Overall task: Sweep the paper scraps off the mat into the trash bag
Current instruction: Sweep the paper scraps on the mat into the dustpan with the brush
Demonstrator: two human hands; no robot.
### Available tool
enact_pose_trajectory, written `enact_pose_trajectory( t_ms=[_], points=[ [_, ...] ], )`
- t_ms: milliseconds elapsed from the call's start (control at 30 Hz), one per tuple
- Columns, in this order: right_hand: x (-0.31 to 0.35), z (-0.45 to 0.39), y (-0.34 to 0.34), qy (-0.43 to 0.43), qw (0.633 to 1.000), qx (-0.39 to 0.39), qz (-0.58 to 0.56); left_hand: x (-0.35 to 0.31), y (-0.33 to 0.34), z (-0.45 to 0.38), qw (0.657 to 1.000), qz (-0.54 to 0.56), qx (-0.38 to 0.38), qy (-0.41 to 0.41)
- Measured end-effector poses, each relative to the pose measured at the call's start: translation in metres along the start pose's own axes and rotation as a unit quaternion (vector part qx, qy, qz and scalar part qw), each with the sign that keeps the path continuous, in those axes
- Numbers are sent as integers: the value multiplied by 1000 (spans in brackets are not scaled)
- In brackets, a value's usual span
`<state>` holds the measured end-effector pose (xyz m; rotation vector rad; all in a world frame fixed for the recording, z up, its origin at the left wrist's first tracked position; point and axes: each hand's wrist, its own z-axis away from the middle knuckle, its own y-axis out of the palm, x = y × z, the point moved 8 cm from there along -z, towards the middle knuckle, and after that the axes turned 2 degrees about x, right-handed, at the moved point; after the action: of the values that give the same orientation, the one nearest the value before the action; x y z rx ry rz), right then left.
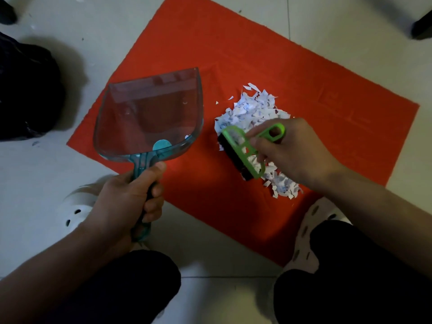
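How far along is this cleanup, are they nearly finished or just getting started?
Early on. Done: the paper scraps lie gathered in one pile on the red mat. In hand: the right hand holds a green brush at the pile; the left hand grips a dustpan that looks nearly empty. Left: sweeping the pile in and tipping it into the black trash bag.

This looks like a room in a home, though the exact room cannot be told. The floor is laid with pale glossy tiles with thin grout lines, and a red mat lies flat on it. The person squats in white perforated clogs, indoor slippers by the look of them. Dark furniture legs stand on the tiles at the far corners, and a black trash bag slumps on the floor beside the mat.
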<state>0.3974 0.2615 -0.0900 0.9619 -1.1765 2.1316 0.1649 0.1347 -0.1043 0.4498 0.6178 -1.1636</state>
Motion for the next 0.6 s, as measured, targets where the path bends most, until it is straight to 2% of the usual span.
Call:
enact_pose_trajectory(
  t_ms=[133, 300, 433, 600],
  points=[
    [-10, 8, 20, 0, 997, 54, 46, 0, 0, -1, 1000, -11, 3, -1],
    [-5, -2, 16, -29, 995, 16, 92, -2, 1, -1, 1000, -3, 10, -2],
    [13, -13, 6, -39, 999, -29, 15, -4, -2, -1, 1000, -3, 8, -2],
    [18, -30, 41, -21, 999, -1, -40, -4, -10, 1, 1000, -6, -11, -2]
  ],
)
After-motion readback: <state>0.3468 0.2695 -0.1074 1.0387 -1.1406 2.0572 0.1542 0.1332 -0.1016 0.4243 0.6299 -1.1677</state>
